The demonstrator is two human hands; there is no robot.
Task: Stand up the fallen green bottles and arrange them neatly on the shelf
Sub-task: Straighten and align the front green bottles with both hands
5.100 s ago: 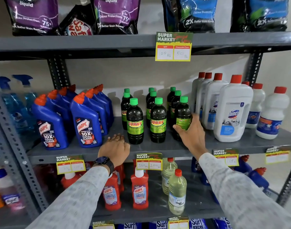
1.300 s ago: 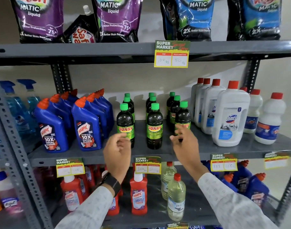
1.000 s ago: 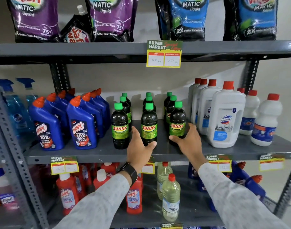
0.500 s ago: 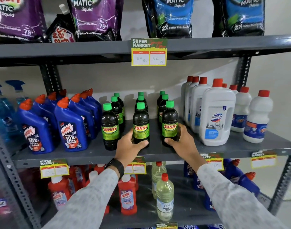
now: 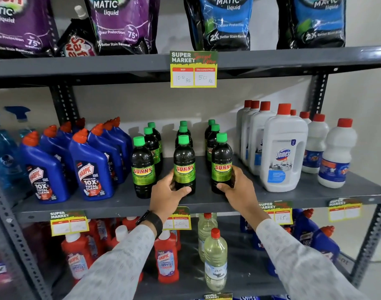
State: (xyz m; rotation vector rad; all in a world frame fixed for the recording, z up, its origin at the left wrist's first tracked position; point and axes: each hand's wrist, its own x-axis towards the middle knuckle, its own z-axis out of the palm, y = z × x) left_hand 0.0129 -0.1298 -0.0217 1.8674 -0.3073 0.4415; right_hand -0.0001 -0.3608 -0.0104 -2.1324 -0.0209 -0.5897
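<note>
Since every green bottle I can see is already upright, I read both hands as squaring up the front row, not lifting anything. My left hand [image 5: 167, 194] is wrapped low around the middle front bottle [image 5: 183, 165], thumb across its base, and my right hand [image 5: 237, 187] is closed on the lower body of the right front bottle [image 5: 221, 163], fingers behind the label. Gripping near the base keeps each bottle standing while it slides and leaves the labels facing out. The left front bottle [image 5: 142, 167] stands free, just beside my left hand.

The green bottles sit in 3 files of 3 running from the front edge of the middle shelf [image 5: 207, 204] toward its back, between the blue Harpic bottles [image 5: 90, 169] on the left and the white Domex bottles [image 5: 282, 152] on the right. In my judgement the task is nearly done; only spacing and alignment with the front edge remain.

The shelf is grey metal on perforated uprights against a pale wall. Detergent pouches [image 5: 124, 24] fill the shelf above, red bottles [image 5: 167, 258] and clear bottles [image 5: 215, 260] the one below, with price tags [image 5: 193, 69] clipped to the edges.
</note>
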